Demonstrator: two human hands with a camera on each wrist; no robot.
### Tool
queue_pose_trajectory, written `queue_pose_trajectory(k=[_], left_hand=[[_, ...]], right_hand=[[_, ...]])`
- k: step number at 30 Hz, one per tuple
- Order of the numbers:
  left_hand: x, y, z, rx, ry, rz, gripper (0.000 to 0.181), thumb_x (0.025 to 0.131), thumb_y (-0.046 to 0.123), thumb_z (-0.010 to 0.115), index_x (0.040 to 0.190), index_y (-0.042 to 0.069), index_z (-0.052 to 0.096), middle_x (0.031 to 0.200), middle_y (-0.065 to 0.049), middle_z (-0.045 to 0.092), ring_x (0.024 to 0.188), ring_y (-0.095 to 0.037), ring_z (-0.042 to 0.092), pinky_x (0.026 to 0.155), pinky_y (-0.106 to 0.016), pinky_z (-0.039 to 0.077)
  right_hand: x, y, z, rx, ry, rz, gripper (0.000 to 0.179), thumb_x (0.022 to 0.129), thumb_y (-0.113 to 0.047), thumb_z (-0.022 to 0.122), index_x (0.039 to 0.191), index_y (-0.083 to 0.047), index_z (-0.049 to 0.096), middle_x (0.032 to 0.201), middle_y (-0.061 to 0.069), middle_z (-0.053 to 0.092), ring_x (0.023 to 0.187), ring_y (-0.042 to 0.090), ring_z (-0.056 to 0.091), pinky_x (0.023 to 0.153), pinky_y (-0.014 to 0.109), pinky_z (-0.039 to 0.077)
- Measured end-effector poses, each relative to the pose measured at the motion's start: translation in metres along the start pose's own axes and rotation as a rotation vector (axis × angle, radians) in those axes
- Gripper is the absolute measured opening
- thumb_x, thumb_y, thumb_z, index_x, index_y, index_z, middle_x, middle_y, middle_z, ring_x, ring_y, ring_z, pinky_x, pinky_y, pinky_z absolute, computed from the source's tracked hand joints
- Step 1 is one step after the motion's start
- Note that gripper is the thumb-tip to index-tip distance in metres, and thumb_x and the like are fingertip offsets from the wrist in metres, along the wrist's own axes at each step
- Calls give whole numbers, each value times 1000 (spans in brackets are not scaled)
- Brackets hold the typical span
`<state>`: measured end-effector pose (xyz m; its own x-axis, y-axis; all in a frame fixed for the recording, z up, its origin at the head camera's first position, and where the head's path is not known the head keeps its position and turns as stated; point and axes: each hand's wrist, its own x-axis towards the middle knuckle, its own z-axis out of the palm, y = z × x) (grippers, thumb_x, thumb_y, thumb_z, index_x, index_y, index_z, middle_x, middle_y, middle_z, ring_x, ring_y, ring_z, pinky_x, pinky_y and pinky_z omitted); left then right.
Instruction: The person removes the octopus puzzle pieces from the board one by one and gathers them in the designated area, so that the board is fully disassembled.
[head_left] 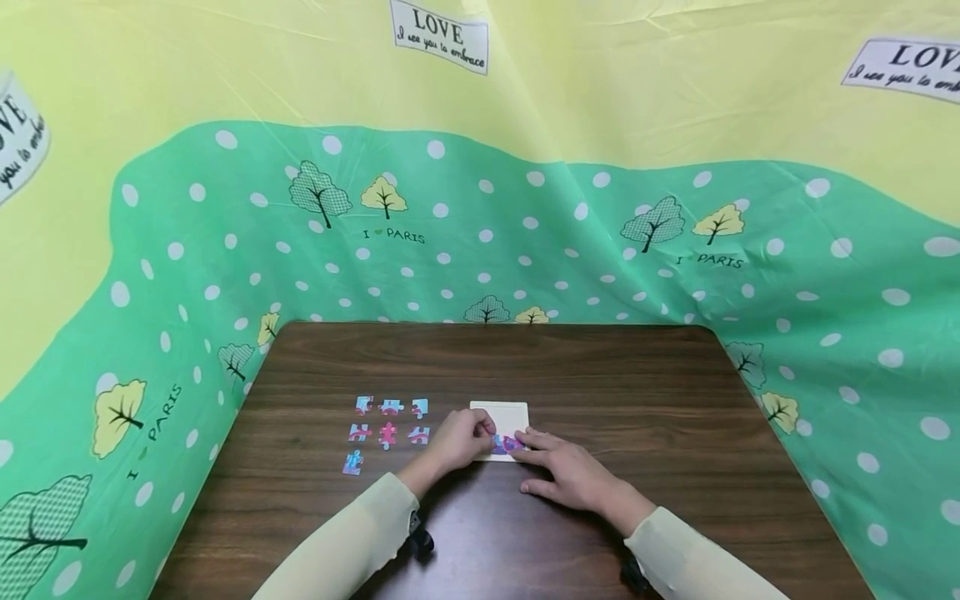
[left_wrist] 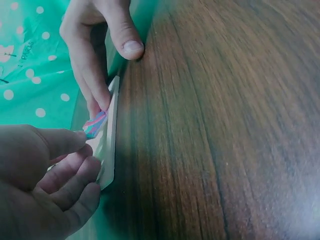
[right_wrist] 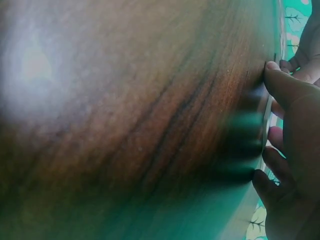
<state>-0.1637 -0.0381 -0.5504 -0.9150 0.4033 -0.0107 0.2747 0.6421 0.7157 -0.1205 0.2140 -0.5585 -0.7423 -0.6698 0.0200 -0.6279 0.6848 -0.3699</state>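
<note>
A small white puzzle tray (head_left: pixel 501 414) lies on the table, with pink, blue and purple puzzle pieces (head_left: pixel 506 444) along its near side. My left hand (head_left: pixel 457 439) reaches over the tray's left edge. Its thumb and bent forefinger pinch the edge of a puzzle piece (left_wrist: pixel 94 126), seen in the left wrist view. From the right, my right hand (head_left: pixel 567 471) rests with extended fingers at the tray's right edge, fingertips on the pieces. In the right wrist view the right thumb (right_wrist: pixel 272 67) stands apart from the other fingers.
Several loose puzzle pieces (head_left: pixel 387 434) lie in rows left of the tray on the dark wooden table (head_left: pixel 600 375). A green and yellow printed cloth (head_left: pixel 480 208) hangs behind and along the sides of the table.
</note>
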Motion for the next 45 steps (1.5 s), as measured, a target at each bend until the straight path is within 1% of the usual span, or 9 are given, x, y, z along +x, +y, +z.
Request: queue_pose_trajectory(k=[10,15,20,25,31,34,37,42,45], left_hand=[[-7,-3,-7,-193,17,-5,8,85,3,74,91,10,74,79,2,68,72,-6,60,68,-23,51],[-17,-6,-13,-317,18,-25,7,86,0,72,92,5,72,78,-1,67,65,-8,61,61,-25,54],[-32,-14,-20,-408,13,-47,8,87,-3,71,95,-1,71,77,-8,69,63,-19,66,58,-34,58],[-49,-27,-35,-391,39,-102,8,89,2,74,96,1,72,78,-9,71,67,-28,69,57,-39,57],[-67,-46,-55,-307,104,-177,5,90,8,76,95,7,74,75,-3,70,61,-22,65,49,-28,51],[-76,-56,-63,-296,141,-199,5,89,7,76,93,5,75,72,-6,70,58,-20,63,48,-27,50],[-84,-66,-69,-270,167,-212,6,88,6,77,93,4,75,69,-6,68,57,-17,61,51,-26,49],[-96,-76,-77,-156,203,-248,5,86,7,79,88,9,75,66,3,66,55,-10,59,57,-25,49],[-102,-80,-81,-52,220,-264,9,85,8,80,84,14,74,69,7,67,58,-7,60,60,-27,51]], right_hand=[[1,-2,0,21,-13,27,57,94,-47,71,146,-26,59,161,1,45,149,27,41,112,52,44],[1,-2,0,22,-20,35,56,95,-49,69,146,-27,59,161,-1,44,150,25,39,113,51,43],[-1,-2,2,21,-23,25,57,95,-47,69,146,-25,59,161,1,44,149,26,40,113,52,42],[0,-1,4,14,-8,6,57,95,-47,70,146,-24,59,160,2,45,149,28,41,112,53,43],[2,0,1,23,7,1,58,94,-44,72,146,-22,59,160,4,45,149,27,40,112,52,43],[3,0,-1,18,-1,11,58,95,-45,71,147,-23,58,161,3,45,150,26,40,112,52,43],[3,-1,0,12,1,8,58,95,-46,71,146,-23,59,160,3,45,149,26,41,112,52,44],[2,0,2,13,23,-6,57,94,-45,73,145,-23,60,159,4,47,148,26,42,111,51,44],[2,1,3,16,27,-6,57,94,-45,73,145,-23,60,159,4,47,149,26,41,112,51,43]])
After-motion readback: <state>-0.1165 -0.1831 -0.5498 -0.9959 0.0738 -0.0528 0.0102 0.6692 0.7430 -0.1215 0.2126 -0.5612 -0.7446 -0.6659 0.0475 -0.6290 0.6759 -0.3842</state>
